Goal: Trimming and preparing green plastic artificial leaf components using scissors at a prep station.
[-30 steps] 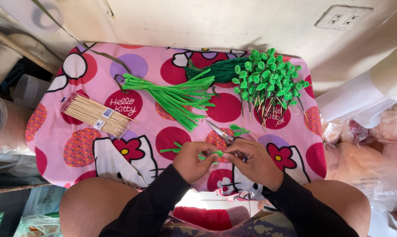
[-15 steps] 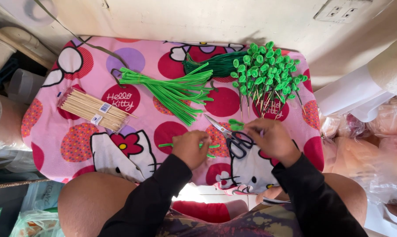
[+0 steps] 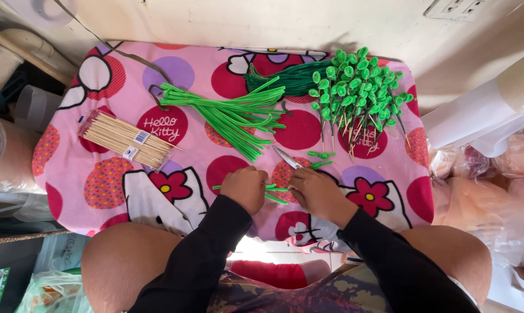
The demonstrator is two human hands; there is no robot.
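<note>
Head view: my left hand (image 3: pixel 246 188) and right hand (image 3: pixel 317 194) pinch a green stem piece (image 3: pixel 276 191) between them, low on the pink patterned cloth (image 3: pixel 389 191). The clear-wrapped skewer bundle (image 3: pixel 124 139), with its white-and-blue label, lies far left; scissors (image 3: pixel 286 156) rest just above.

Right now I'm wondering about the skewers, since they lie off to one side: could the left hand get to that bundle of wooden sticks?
Probably yes. The left hand rests on the pink cloth, and only bare cloth lies between it and the bundle of wooden sticks. It holds a green strip, though.
</note>
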